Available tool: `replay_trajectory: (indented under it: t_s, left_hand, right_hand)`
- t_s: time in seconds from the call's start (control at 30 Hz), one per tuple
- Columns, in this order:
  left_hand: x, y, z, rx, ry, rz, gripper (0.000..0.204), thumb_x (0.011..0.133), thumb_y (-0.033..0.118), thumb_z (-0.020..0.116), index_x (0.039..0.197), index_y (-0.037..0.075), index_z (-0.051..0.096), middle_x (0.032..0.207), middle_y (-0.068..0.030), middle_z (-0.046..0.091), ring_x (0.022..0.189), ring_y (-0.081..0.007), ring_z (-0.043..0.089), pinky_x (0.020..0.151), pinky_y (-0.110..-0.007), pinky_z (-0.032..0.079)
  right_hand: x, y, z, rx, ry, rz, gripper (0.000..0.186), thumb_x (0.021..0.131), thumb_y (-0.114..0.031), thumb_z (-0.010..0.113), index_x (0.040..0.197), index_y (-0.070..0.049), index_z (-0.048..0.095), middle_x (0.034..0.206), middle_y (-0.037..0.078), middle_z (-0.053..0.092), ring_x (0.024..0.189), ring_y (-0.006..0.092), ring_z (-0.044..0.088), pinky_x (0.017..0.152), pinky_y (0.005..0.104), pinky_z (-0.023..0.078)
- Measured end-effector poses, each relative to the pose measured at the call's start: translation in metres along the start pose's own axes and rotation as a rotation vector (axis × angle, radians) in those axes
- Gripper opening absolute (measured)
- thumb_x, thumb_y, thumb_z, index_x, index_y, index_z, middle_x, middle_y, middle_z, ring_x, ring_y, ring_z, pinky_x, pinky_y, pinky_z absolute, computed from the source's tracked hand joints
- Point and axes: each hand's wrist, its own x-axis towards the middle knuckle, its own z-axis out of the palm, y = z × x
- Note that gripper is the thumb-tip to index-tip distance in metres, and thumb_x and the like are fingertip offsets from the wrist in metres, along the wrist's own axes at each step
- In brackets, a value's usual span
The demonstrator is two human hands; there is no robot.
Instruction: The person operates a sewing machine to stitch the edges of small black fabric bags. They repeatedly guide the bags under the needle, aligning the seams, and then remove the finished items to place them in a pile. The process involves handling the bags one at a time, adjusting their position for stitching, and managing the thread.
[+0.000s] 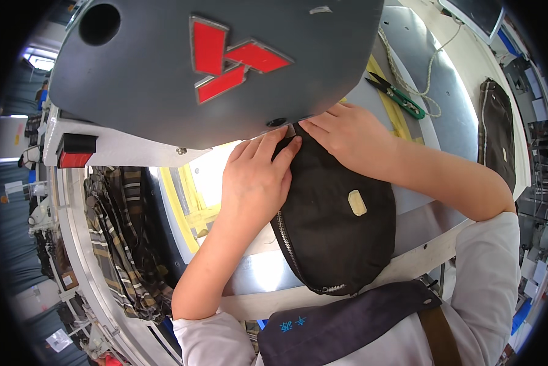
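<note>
A black fabric bag [341,238] lies in front of me, its narrow end up under the sewing machine head [146,67]. A metal zipper [286,241] runs down its left edge, and a small cream patch [357,203] sits on its face. My left hand [256,174] grips the narrow end from the left, thumb and forefinger close together on the cloth. From the right, my right hand [350,137] holds the same end with its fingers pressed on the cloth. The machine head hides the tip of the bag and any needle.
Green-handled thread snips [402,100] lie at the right beside a pale cord [402,70]. Another black zippered piece [496,131] rests at the far right. Plaid fabric [121,244] hangs in a pile at the left. Yellow tape [192,210] marks the work plate.
</note>
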Motion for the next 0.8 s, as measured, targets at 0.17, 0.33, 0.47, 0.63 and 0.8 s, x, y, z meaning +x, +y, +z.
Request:
replay_trajectory:
  t_s: [0.17, 0.33, 0.47, 0.63, 0.8]
  left_hand:
    - [-0.0001, -0.0005, 0.0003, -0.002, -0.008, 0.0, 0.038, 0.072, 0.003, 0.066, 0.109, 0.013, 0.069, 0.113, -0.0067, 0.063, 0.093, -0.0257, 0.064, 0.085, -0.036, 0.049]
    - [0.0004, -0.0005, -0.0001, -0.006, -0.014, -0.002, 0.039, 0.072, 0.002, 0.066, 0.109, 0.013, 0.069, 0.114, -0.0071, 0.063, 0.094, -0.0262, 0.063, 0.085, -0.037, 0.049]
    - [0.0005, -0.002, 0.0008, -0.01, -0.008, 0.002, 0.038, 0.072, 0.002, 0.065, 0.109, 0.012, 0.069, 0.114, -0.0073, 0.062, 0.095, -0.0268, 0.063, 0.086, -0.037, 0.049]
    - [0.0013, -0.0059, 0.0024, -0.013, -0.009, 0.002, 0.036, 0.073, 0.002, 0.065, 0.108, 0.011, 0.068, 0.114, -0.007, 0.062, 0.096, -0.027, 0.063, 0.086, -0.038, 0.049]
    - [0.0005, -0.001, -0.0003, -0.034, -0.012, -0.009, 0.035, 0.073, 0.003, 0.065, 0.107, 0.011, 0.068, 0.113, -0.0069, 0.062, 0.095, -0.0266, 0.062, 0.085, -0.038, 0.049]
  right_hand:
    - [0.0009, 0.001, -0.0009, -0.004, 0.009, -0.013, 0.02, 0.074, -0.013, 0.06, 0.09, -0.001, 0.064, 0.091, 0.002, 0.054, 0.085, 0.0156, 0.055, 0.067, 0.0267, 0.052]
    - [0.0013, 0.001, -0.0022, 0.005, 0.014, -0.005, 0.021, 0.074, -0.013, 0.06, 0.09, -0.001, 0.065, 0.091, 0.002, 0.054, 0.086, 0.0157, 0.056, 0.067, 0.0267, 0.052]
    - [0.0018, 0.0013, -0.0015, 0.001, 0.013, 0.005, 0.021, 0.074, -0.013, 0.06, 0.091, -0.001, 0.064, 0.091, 0.002, 0.054, 0.086, 0.0157, 0.056, 0.067, 0.0267, 0.052]
    - [0.0045, 0.0016, -0.0022, -0.009, 0.024, 0.007, 0.02, 0.073, -0.013, 0.059, 0.09, -0.001, 0.063, 0.09, 0.002, 0.054, 0.086, 0.0159, 0.056, 0.067, 0.0274, 0.052]
    - [0.0006, -0.0006, 0.0001, 0.045, 0.041, 0.025, 0.018, 0.073, -0.013, 0.059, 0.087, -0.002, 0.064, 0.09, 0.003, 0.054, 0.085, 0.0167, 0.057, 0.066, 0.0291, 0.052]
